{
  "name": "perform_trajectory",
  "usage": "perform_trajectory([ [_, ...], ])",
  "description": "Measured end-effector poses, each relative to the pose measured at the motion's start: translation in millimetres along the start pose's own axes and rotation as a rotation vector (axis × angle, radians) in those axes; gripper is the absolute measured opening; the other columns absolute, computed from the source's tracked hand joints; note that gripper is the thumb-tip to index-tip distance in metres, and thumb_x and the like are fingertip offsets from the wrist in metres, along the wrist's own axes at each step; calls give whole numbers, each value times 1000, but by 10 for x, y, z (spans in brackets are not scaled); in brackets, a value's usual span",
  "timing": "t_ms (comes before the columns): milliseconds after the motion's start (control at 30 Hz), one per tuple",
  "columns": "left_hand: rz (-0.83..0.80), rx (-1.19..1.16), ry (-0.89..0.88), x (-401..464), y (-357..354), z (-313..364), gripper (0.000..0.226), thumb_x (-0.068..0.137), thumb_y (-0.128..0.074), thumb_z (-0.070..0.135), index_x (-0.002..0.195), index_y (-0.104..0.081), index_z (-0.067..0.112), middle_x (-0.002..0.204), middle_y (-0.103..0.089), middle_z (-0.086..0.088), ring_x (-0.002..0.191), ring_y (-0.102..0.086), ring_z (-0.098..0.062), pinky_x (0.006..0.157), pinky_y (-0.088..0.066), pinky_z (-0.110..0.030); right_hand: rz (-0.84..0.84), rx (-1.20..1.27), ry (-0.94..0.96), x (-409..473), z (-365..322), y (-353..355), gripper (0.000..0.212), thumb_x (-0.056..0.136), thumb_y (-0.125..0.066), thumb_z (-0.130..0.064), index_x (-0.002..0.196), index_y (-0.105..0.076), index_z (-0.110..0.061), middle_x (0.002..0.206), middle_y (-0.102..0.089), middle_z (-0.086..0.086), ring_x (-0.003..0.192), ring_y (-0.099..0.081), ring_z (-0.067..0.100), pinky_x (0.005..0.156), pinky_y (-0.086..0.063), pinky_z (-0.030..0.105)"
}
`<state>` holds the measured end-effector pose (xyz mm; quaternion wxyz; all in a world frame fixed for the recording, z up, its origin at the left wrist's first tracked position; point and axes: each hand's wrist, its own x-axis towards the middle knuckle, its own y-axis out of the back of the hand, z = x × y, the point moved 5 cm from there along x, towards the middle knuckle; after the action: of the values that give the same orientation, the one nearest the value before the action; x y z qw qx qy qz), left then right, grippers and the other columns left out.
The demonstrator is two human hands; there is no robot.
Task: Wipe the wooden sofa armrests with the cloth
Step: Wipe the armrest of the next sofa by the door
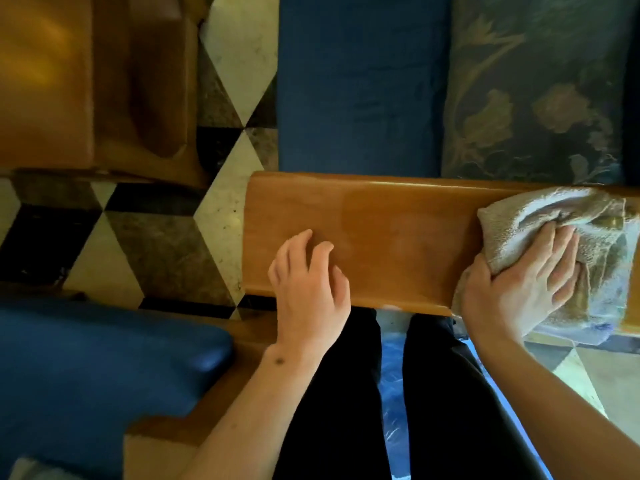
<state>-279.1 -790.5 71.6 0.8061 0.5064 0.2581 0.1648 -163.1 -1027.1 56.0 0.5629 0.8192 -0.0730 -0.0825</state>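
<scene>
A wide polished wooden armrest (398, 237) runs across the middle of the head view, its left end near the tiled floor. My right hand (526, 282) presses a crumpled grey-beige cloth (540, 216) onto the armrest's right part, fingers spread over it and thumb tucked beneath a fold. My left hand (308, 278) rests on the armrest's near left part with curled fingers and holds nothing. A slightly darker, damp-looking band shows on the wood between the hands.
Beyond the armrest lie a blue seat cushion (360, 81) and a floral cushion (540, 88). Another wooden seat (86, 81) stands at the upper left, a blue padded seat (104, 368) at the lower left. Patterned floor tiles (166, 244) lie between. My dark trousers are below.
</scene>
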Motion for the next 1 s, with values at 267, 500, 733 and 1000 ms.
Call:
perform_trajectory([
  [267, 141, -374, 313, -48, 374, -873, 36, 95, -61, 5, 130, -55, 10, 132, -49, -7, 122, -51, -19, 103, -44, -28, -94, -50, 335, -316, -1111, -476, 76, 95, -51, -42, 159, -26, -11, 170, -24, 11, 157, -18, 28, 127, -10, 48],
  [500, 244, -822, 596, -190, 442, -1176, 29, 103, -42, 7, 130, -53, 12, 130, -58, -4, 106, -66, -5, 94, -56, -30, -411, -103, 1024, -915, -2036, -891, 79, 92, -41, -45, 161, -25, -9, 170, -23, 10, 158, -16, 26, 128, -8, 46],
  [733, 430, -492, 265, -313, 554, -971, 37, 100, -44, 14, 136, -48, 4, 126, -54, -13, 114, -56, -25, 97, -50, -42, -731, -132, 1695, -1117, -1816, -847, 78, 96, -50, -45, 162, -25, -13, 171, -21, 5, 159, -12, 22, 129, -3, 44],
  [1000, 273, -187, -43, -407, 270, -425, 38, 92, -48, 0, 129, -56, 7, 128, -57, -9, 118, -51, -29, 101, -45, -47, -868, -47, 1970, -689, -795, -492, 68, 90, -46, -40, 155, -43, -19, 168, -32, -1, 158, -19, 16, 130, -2, 39],
])
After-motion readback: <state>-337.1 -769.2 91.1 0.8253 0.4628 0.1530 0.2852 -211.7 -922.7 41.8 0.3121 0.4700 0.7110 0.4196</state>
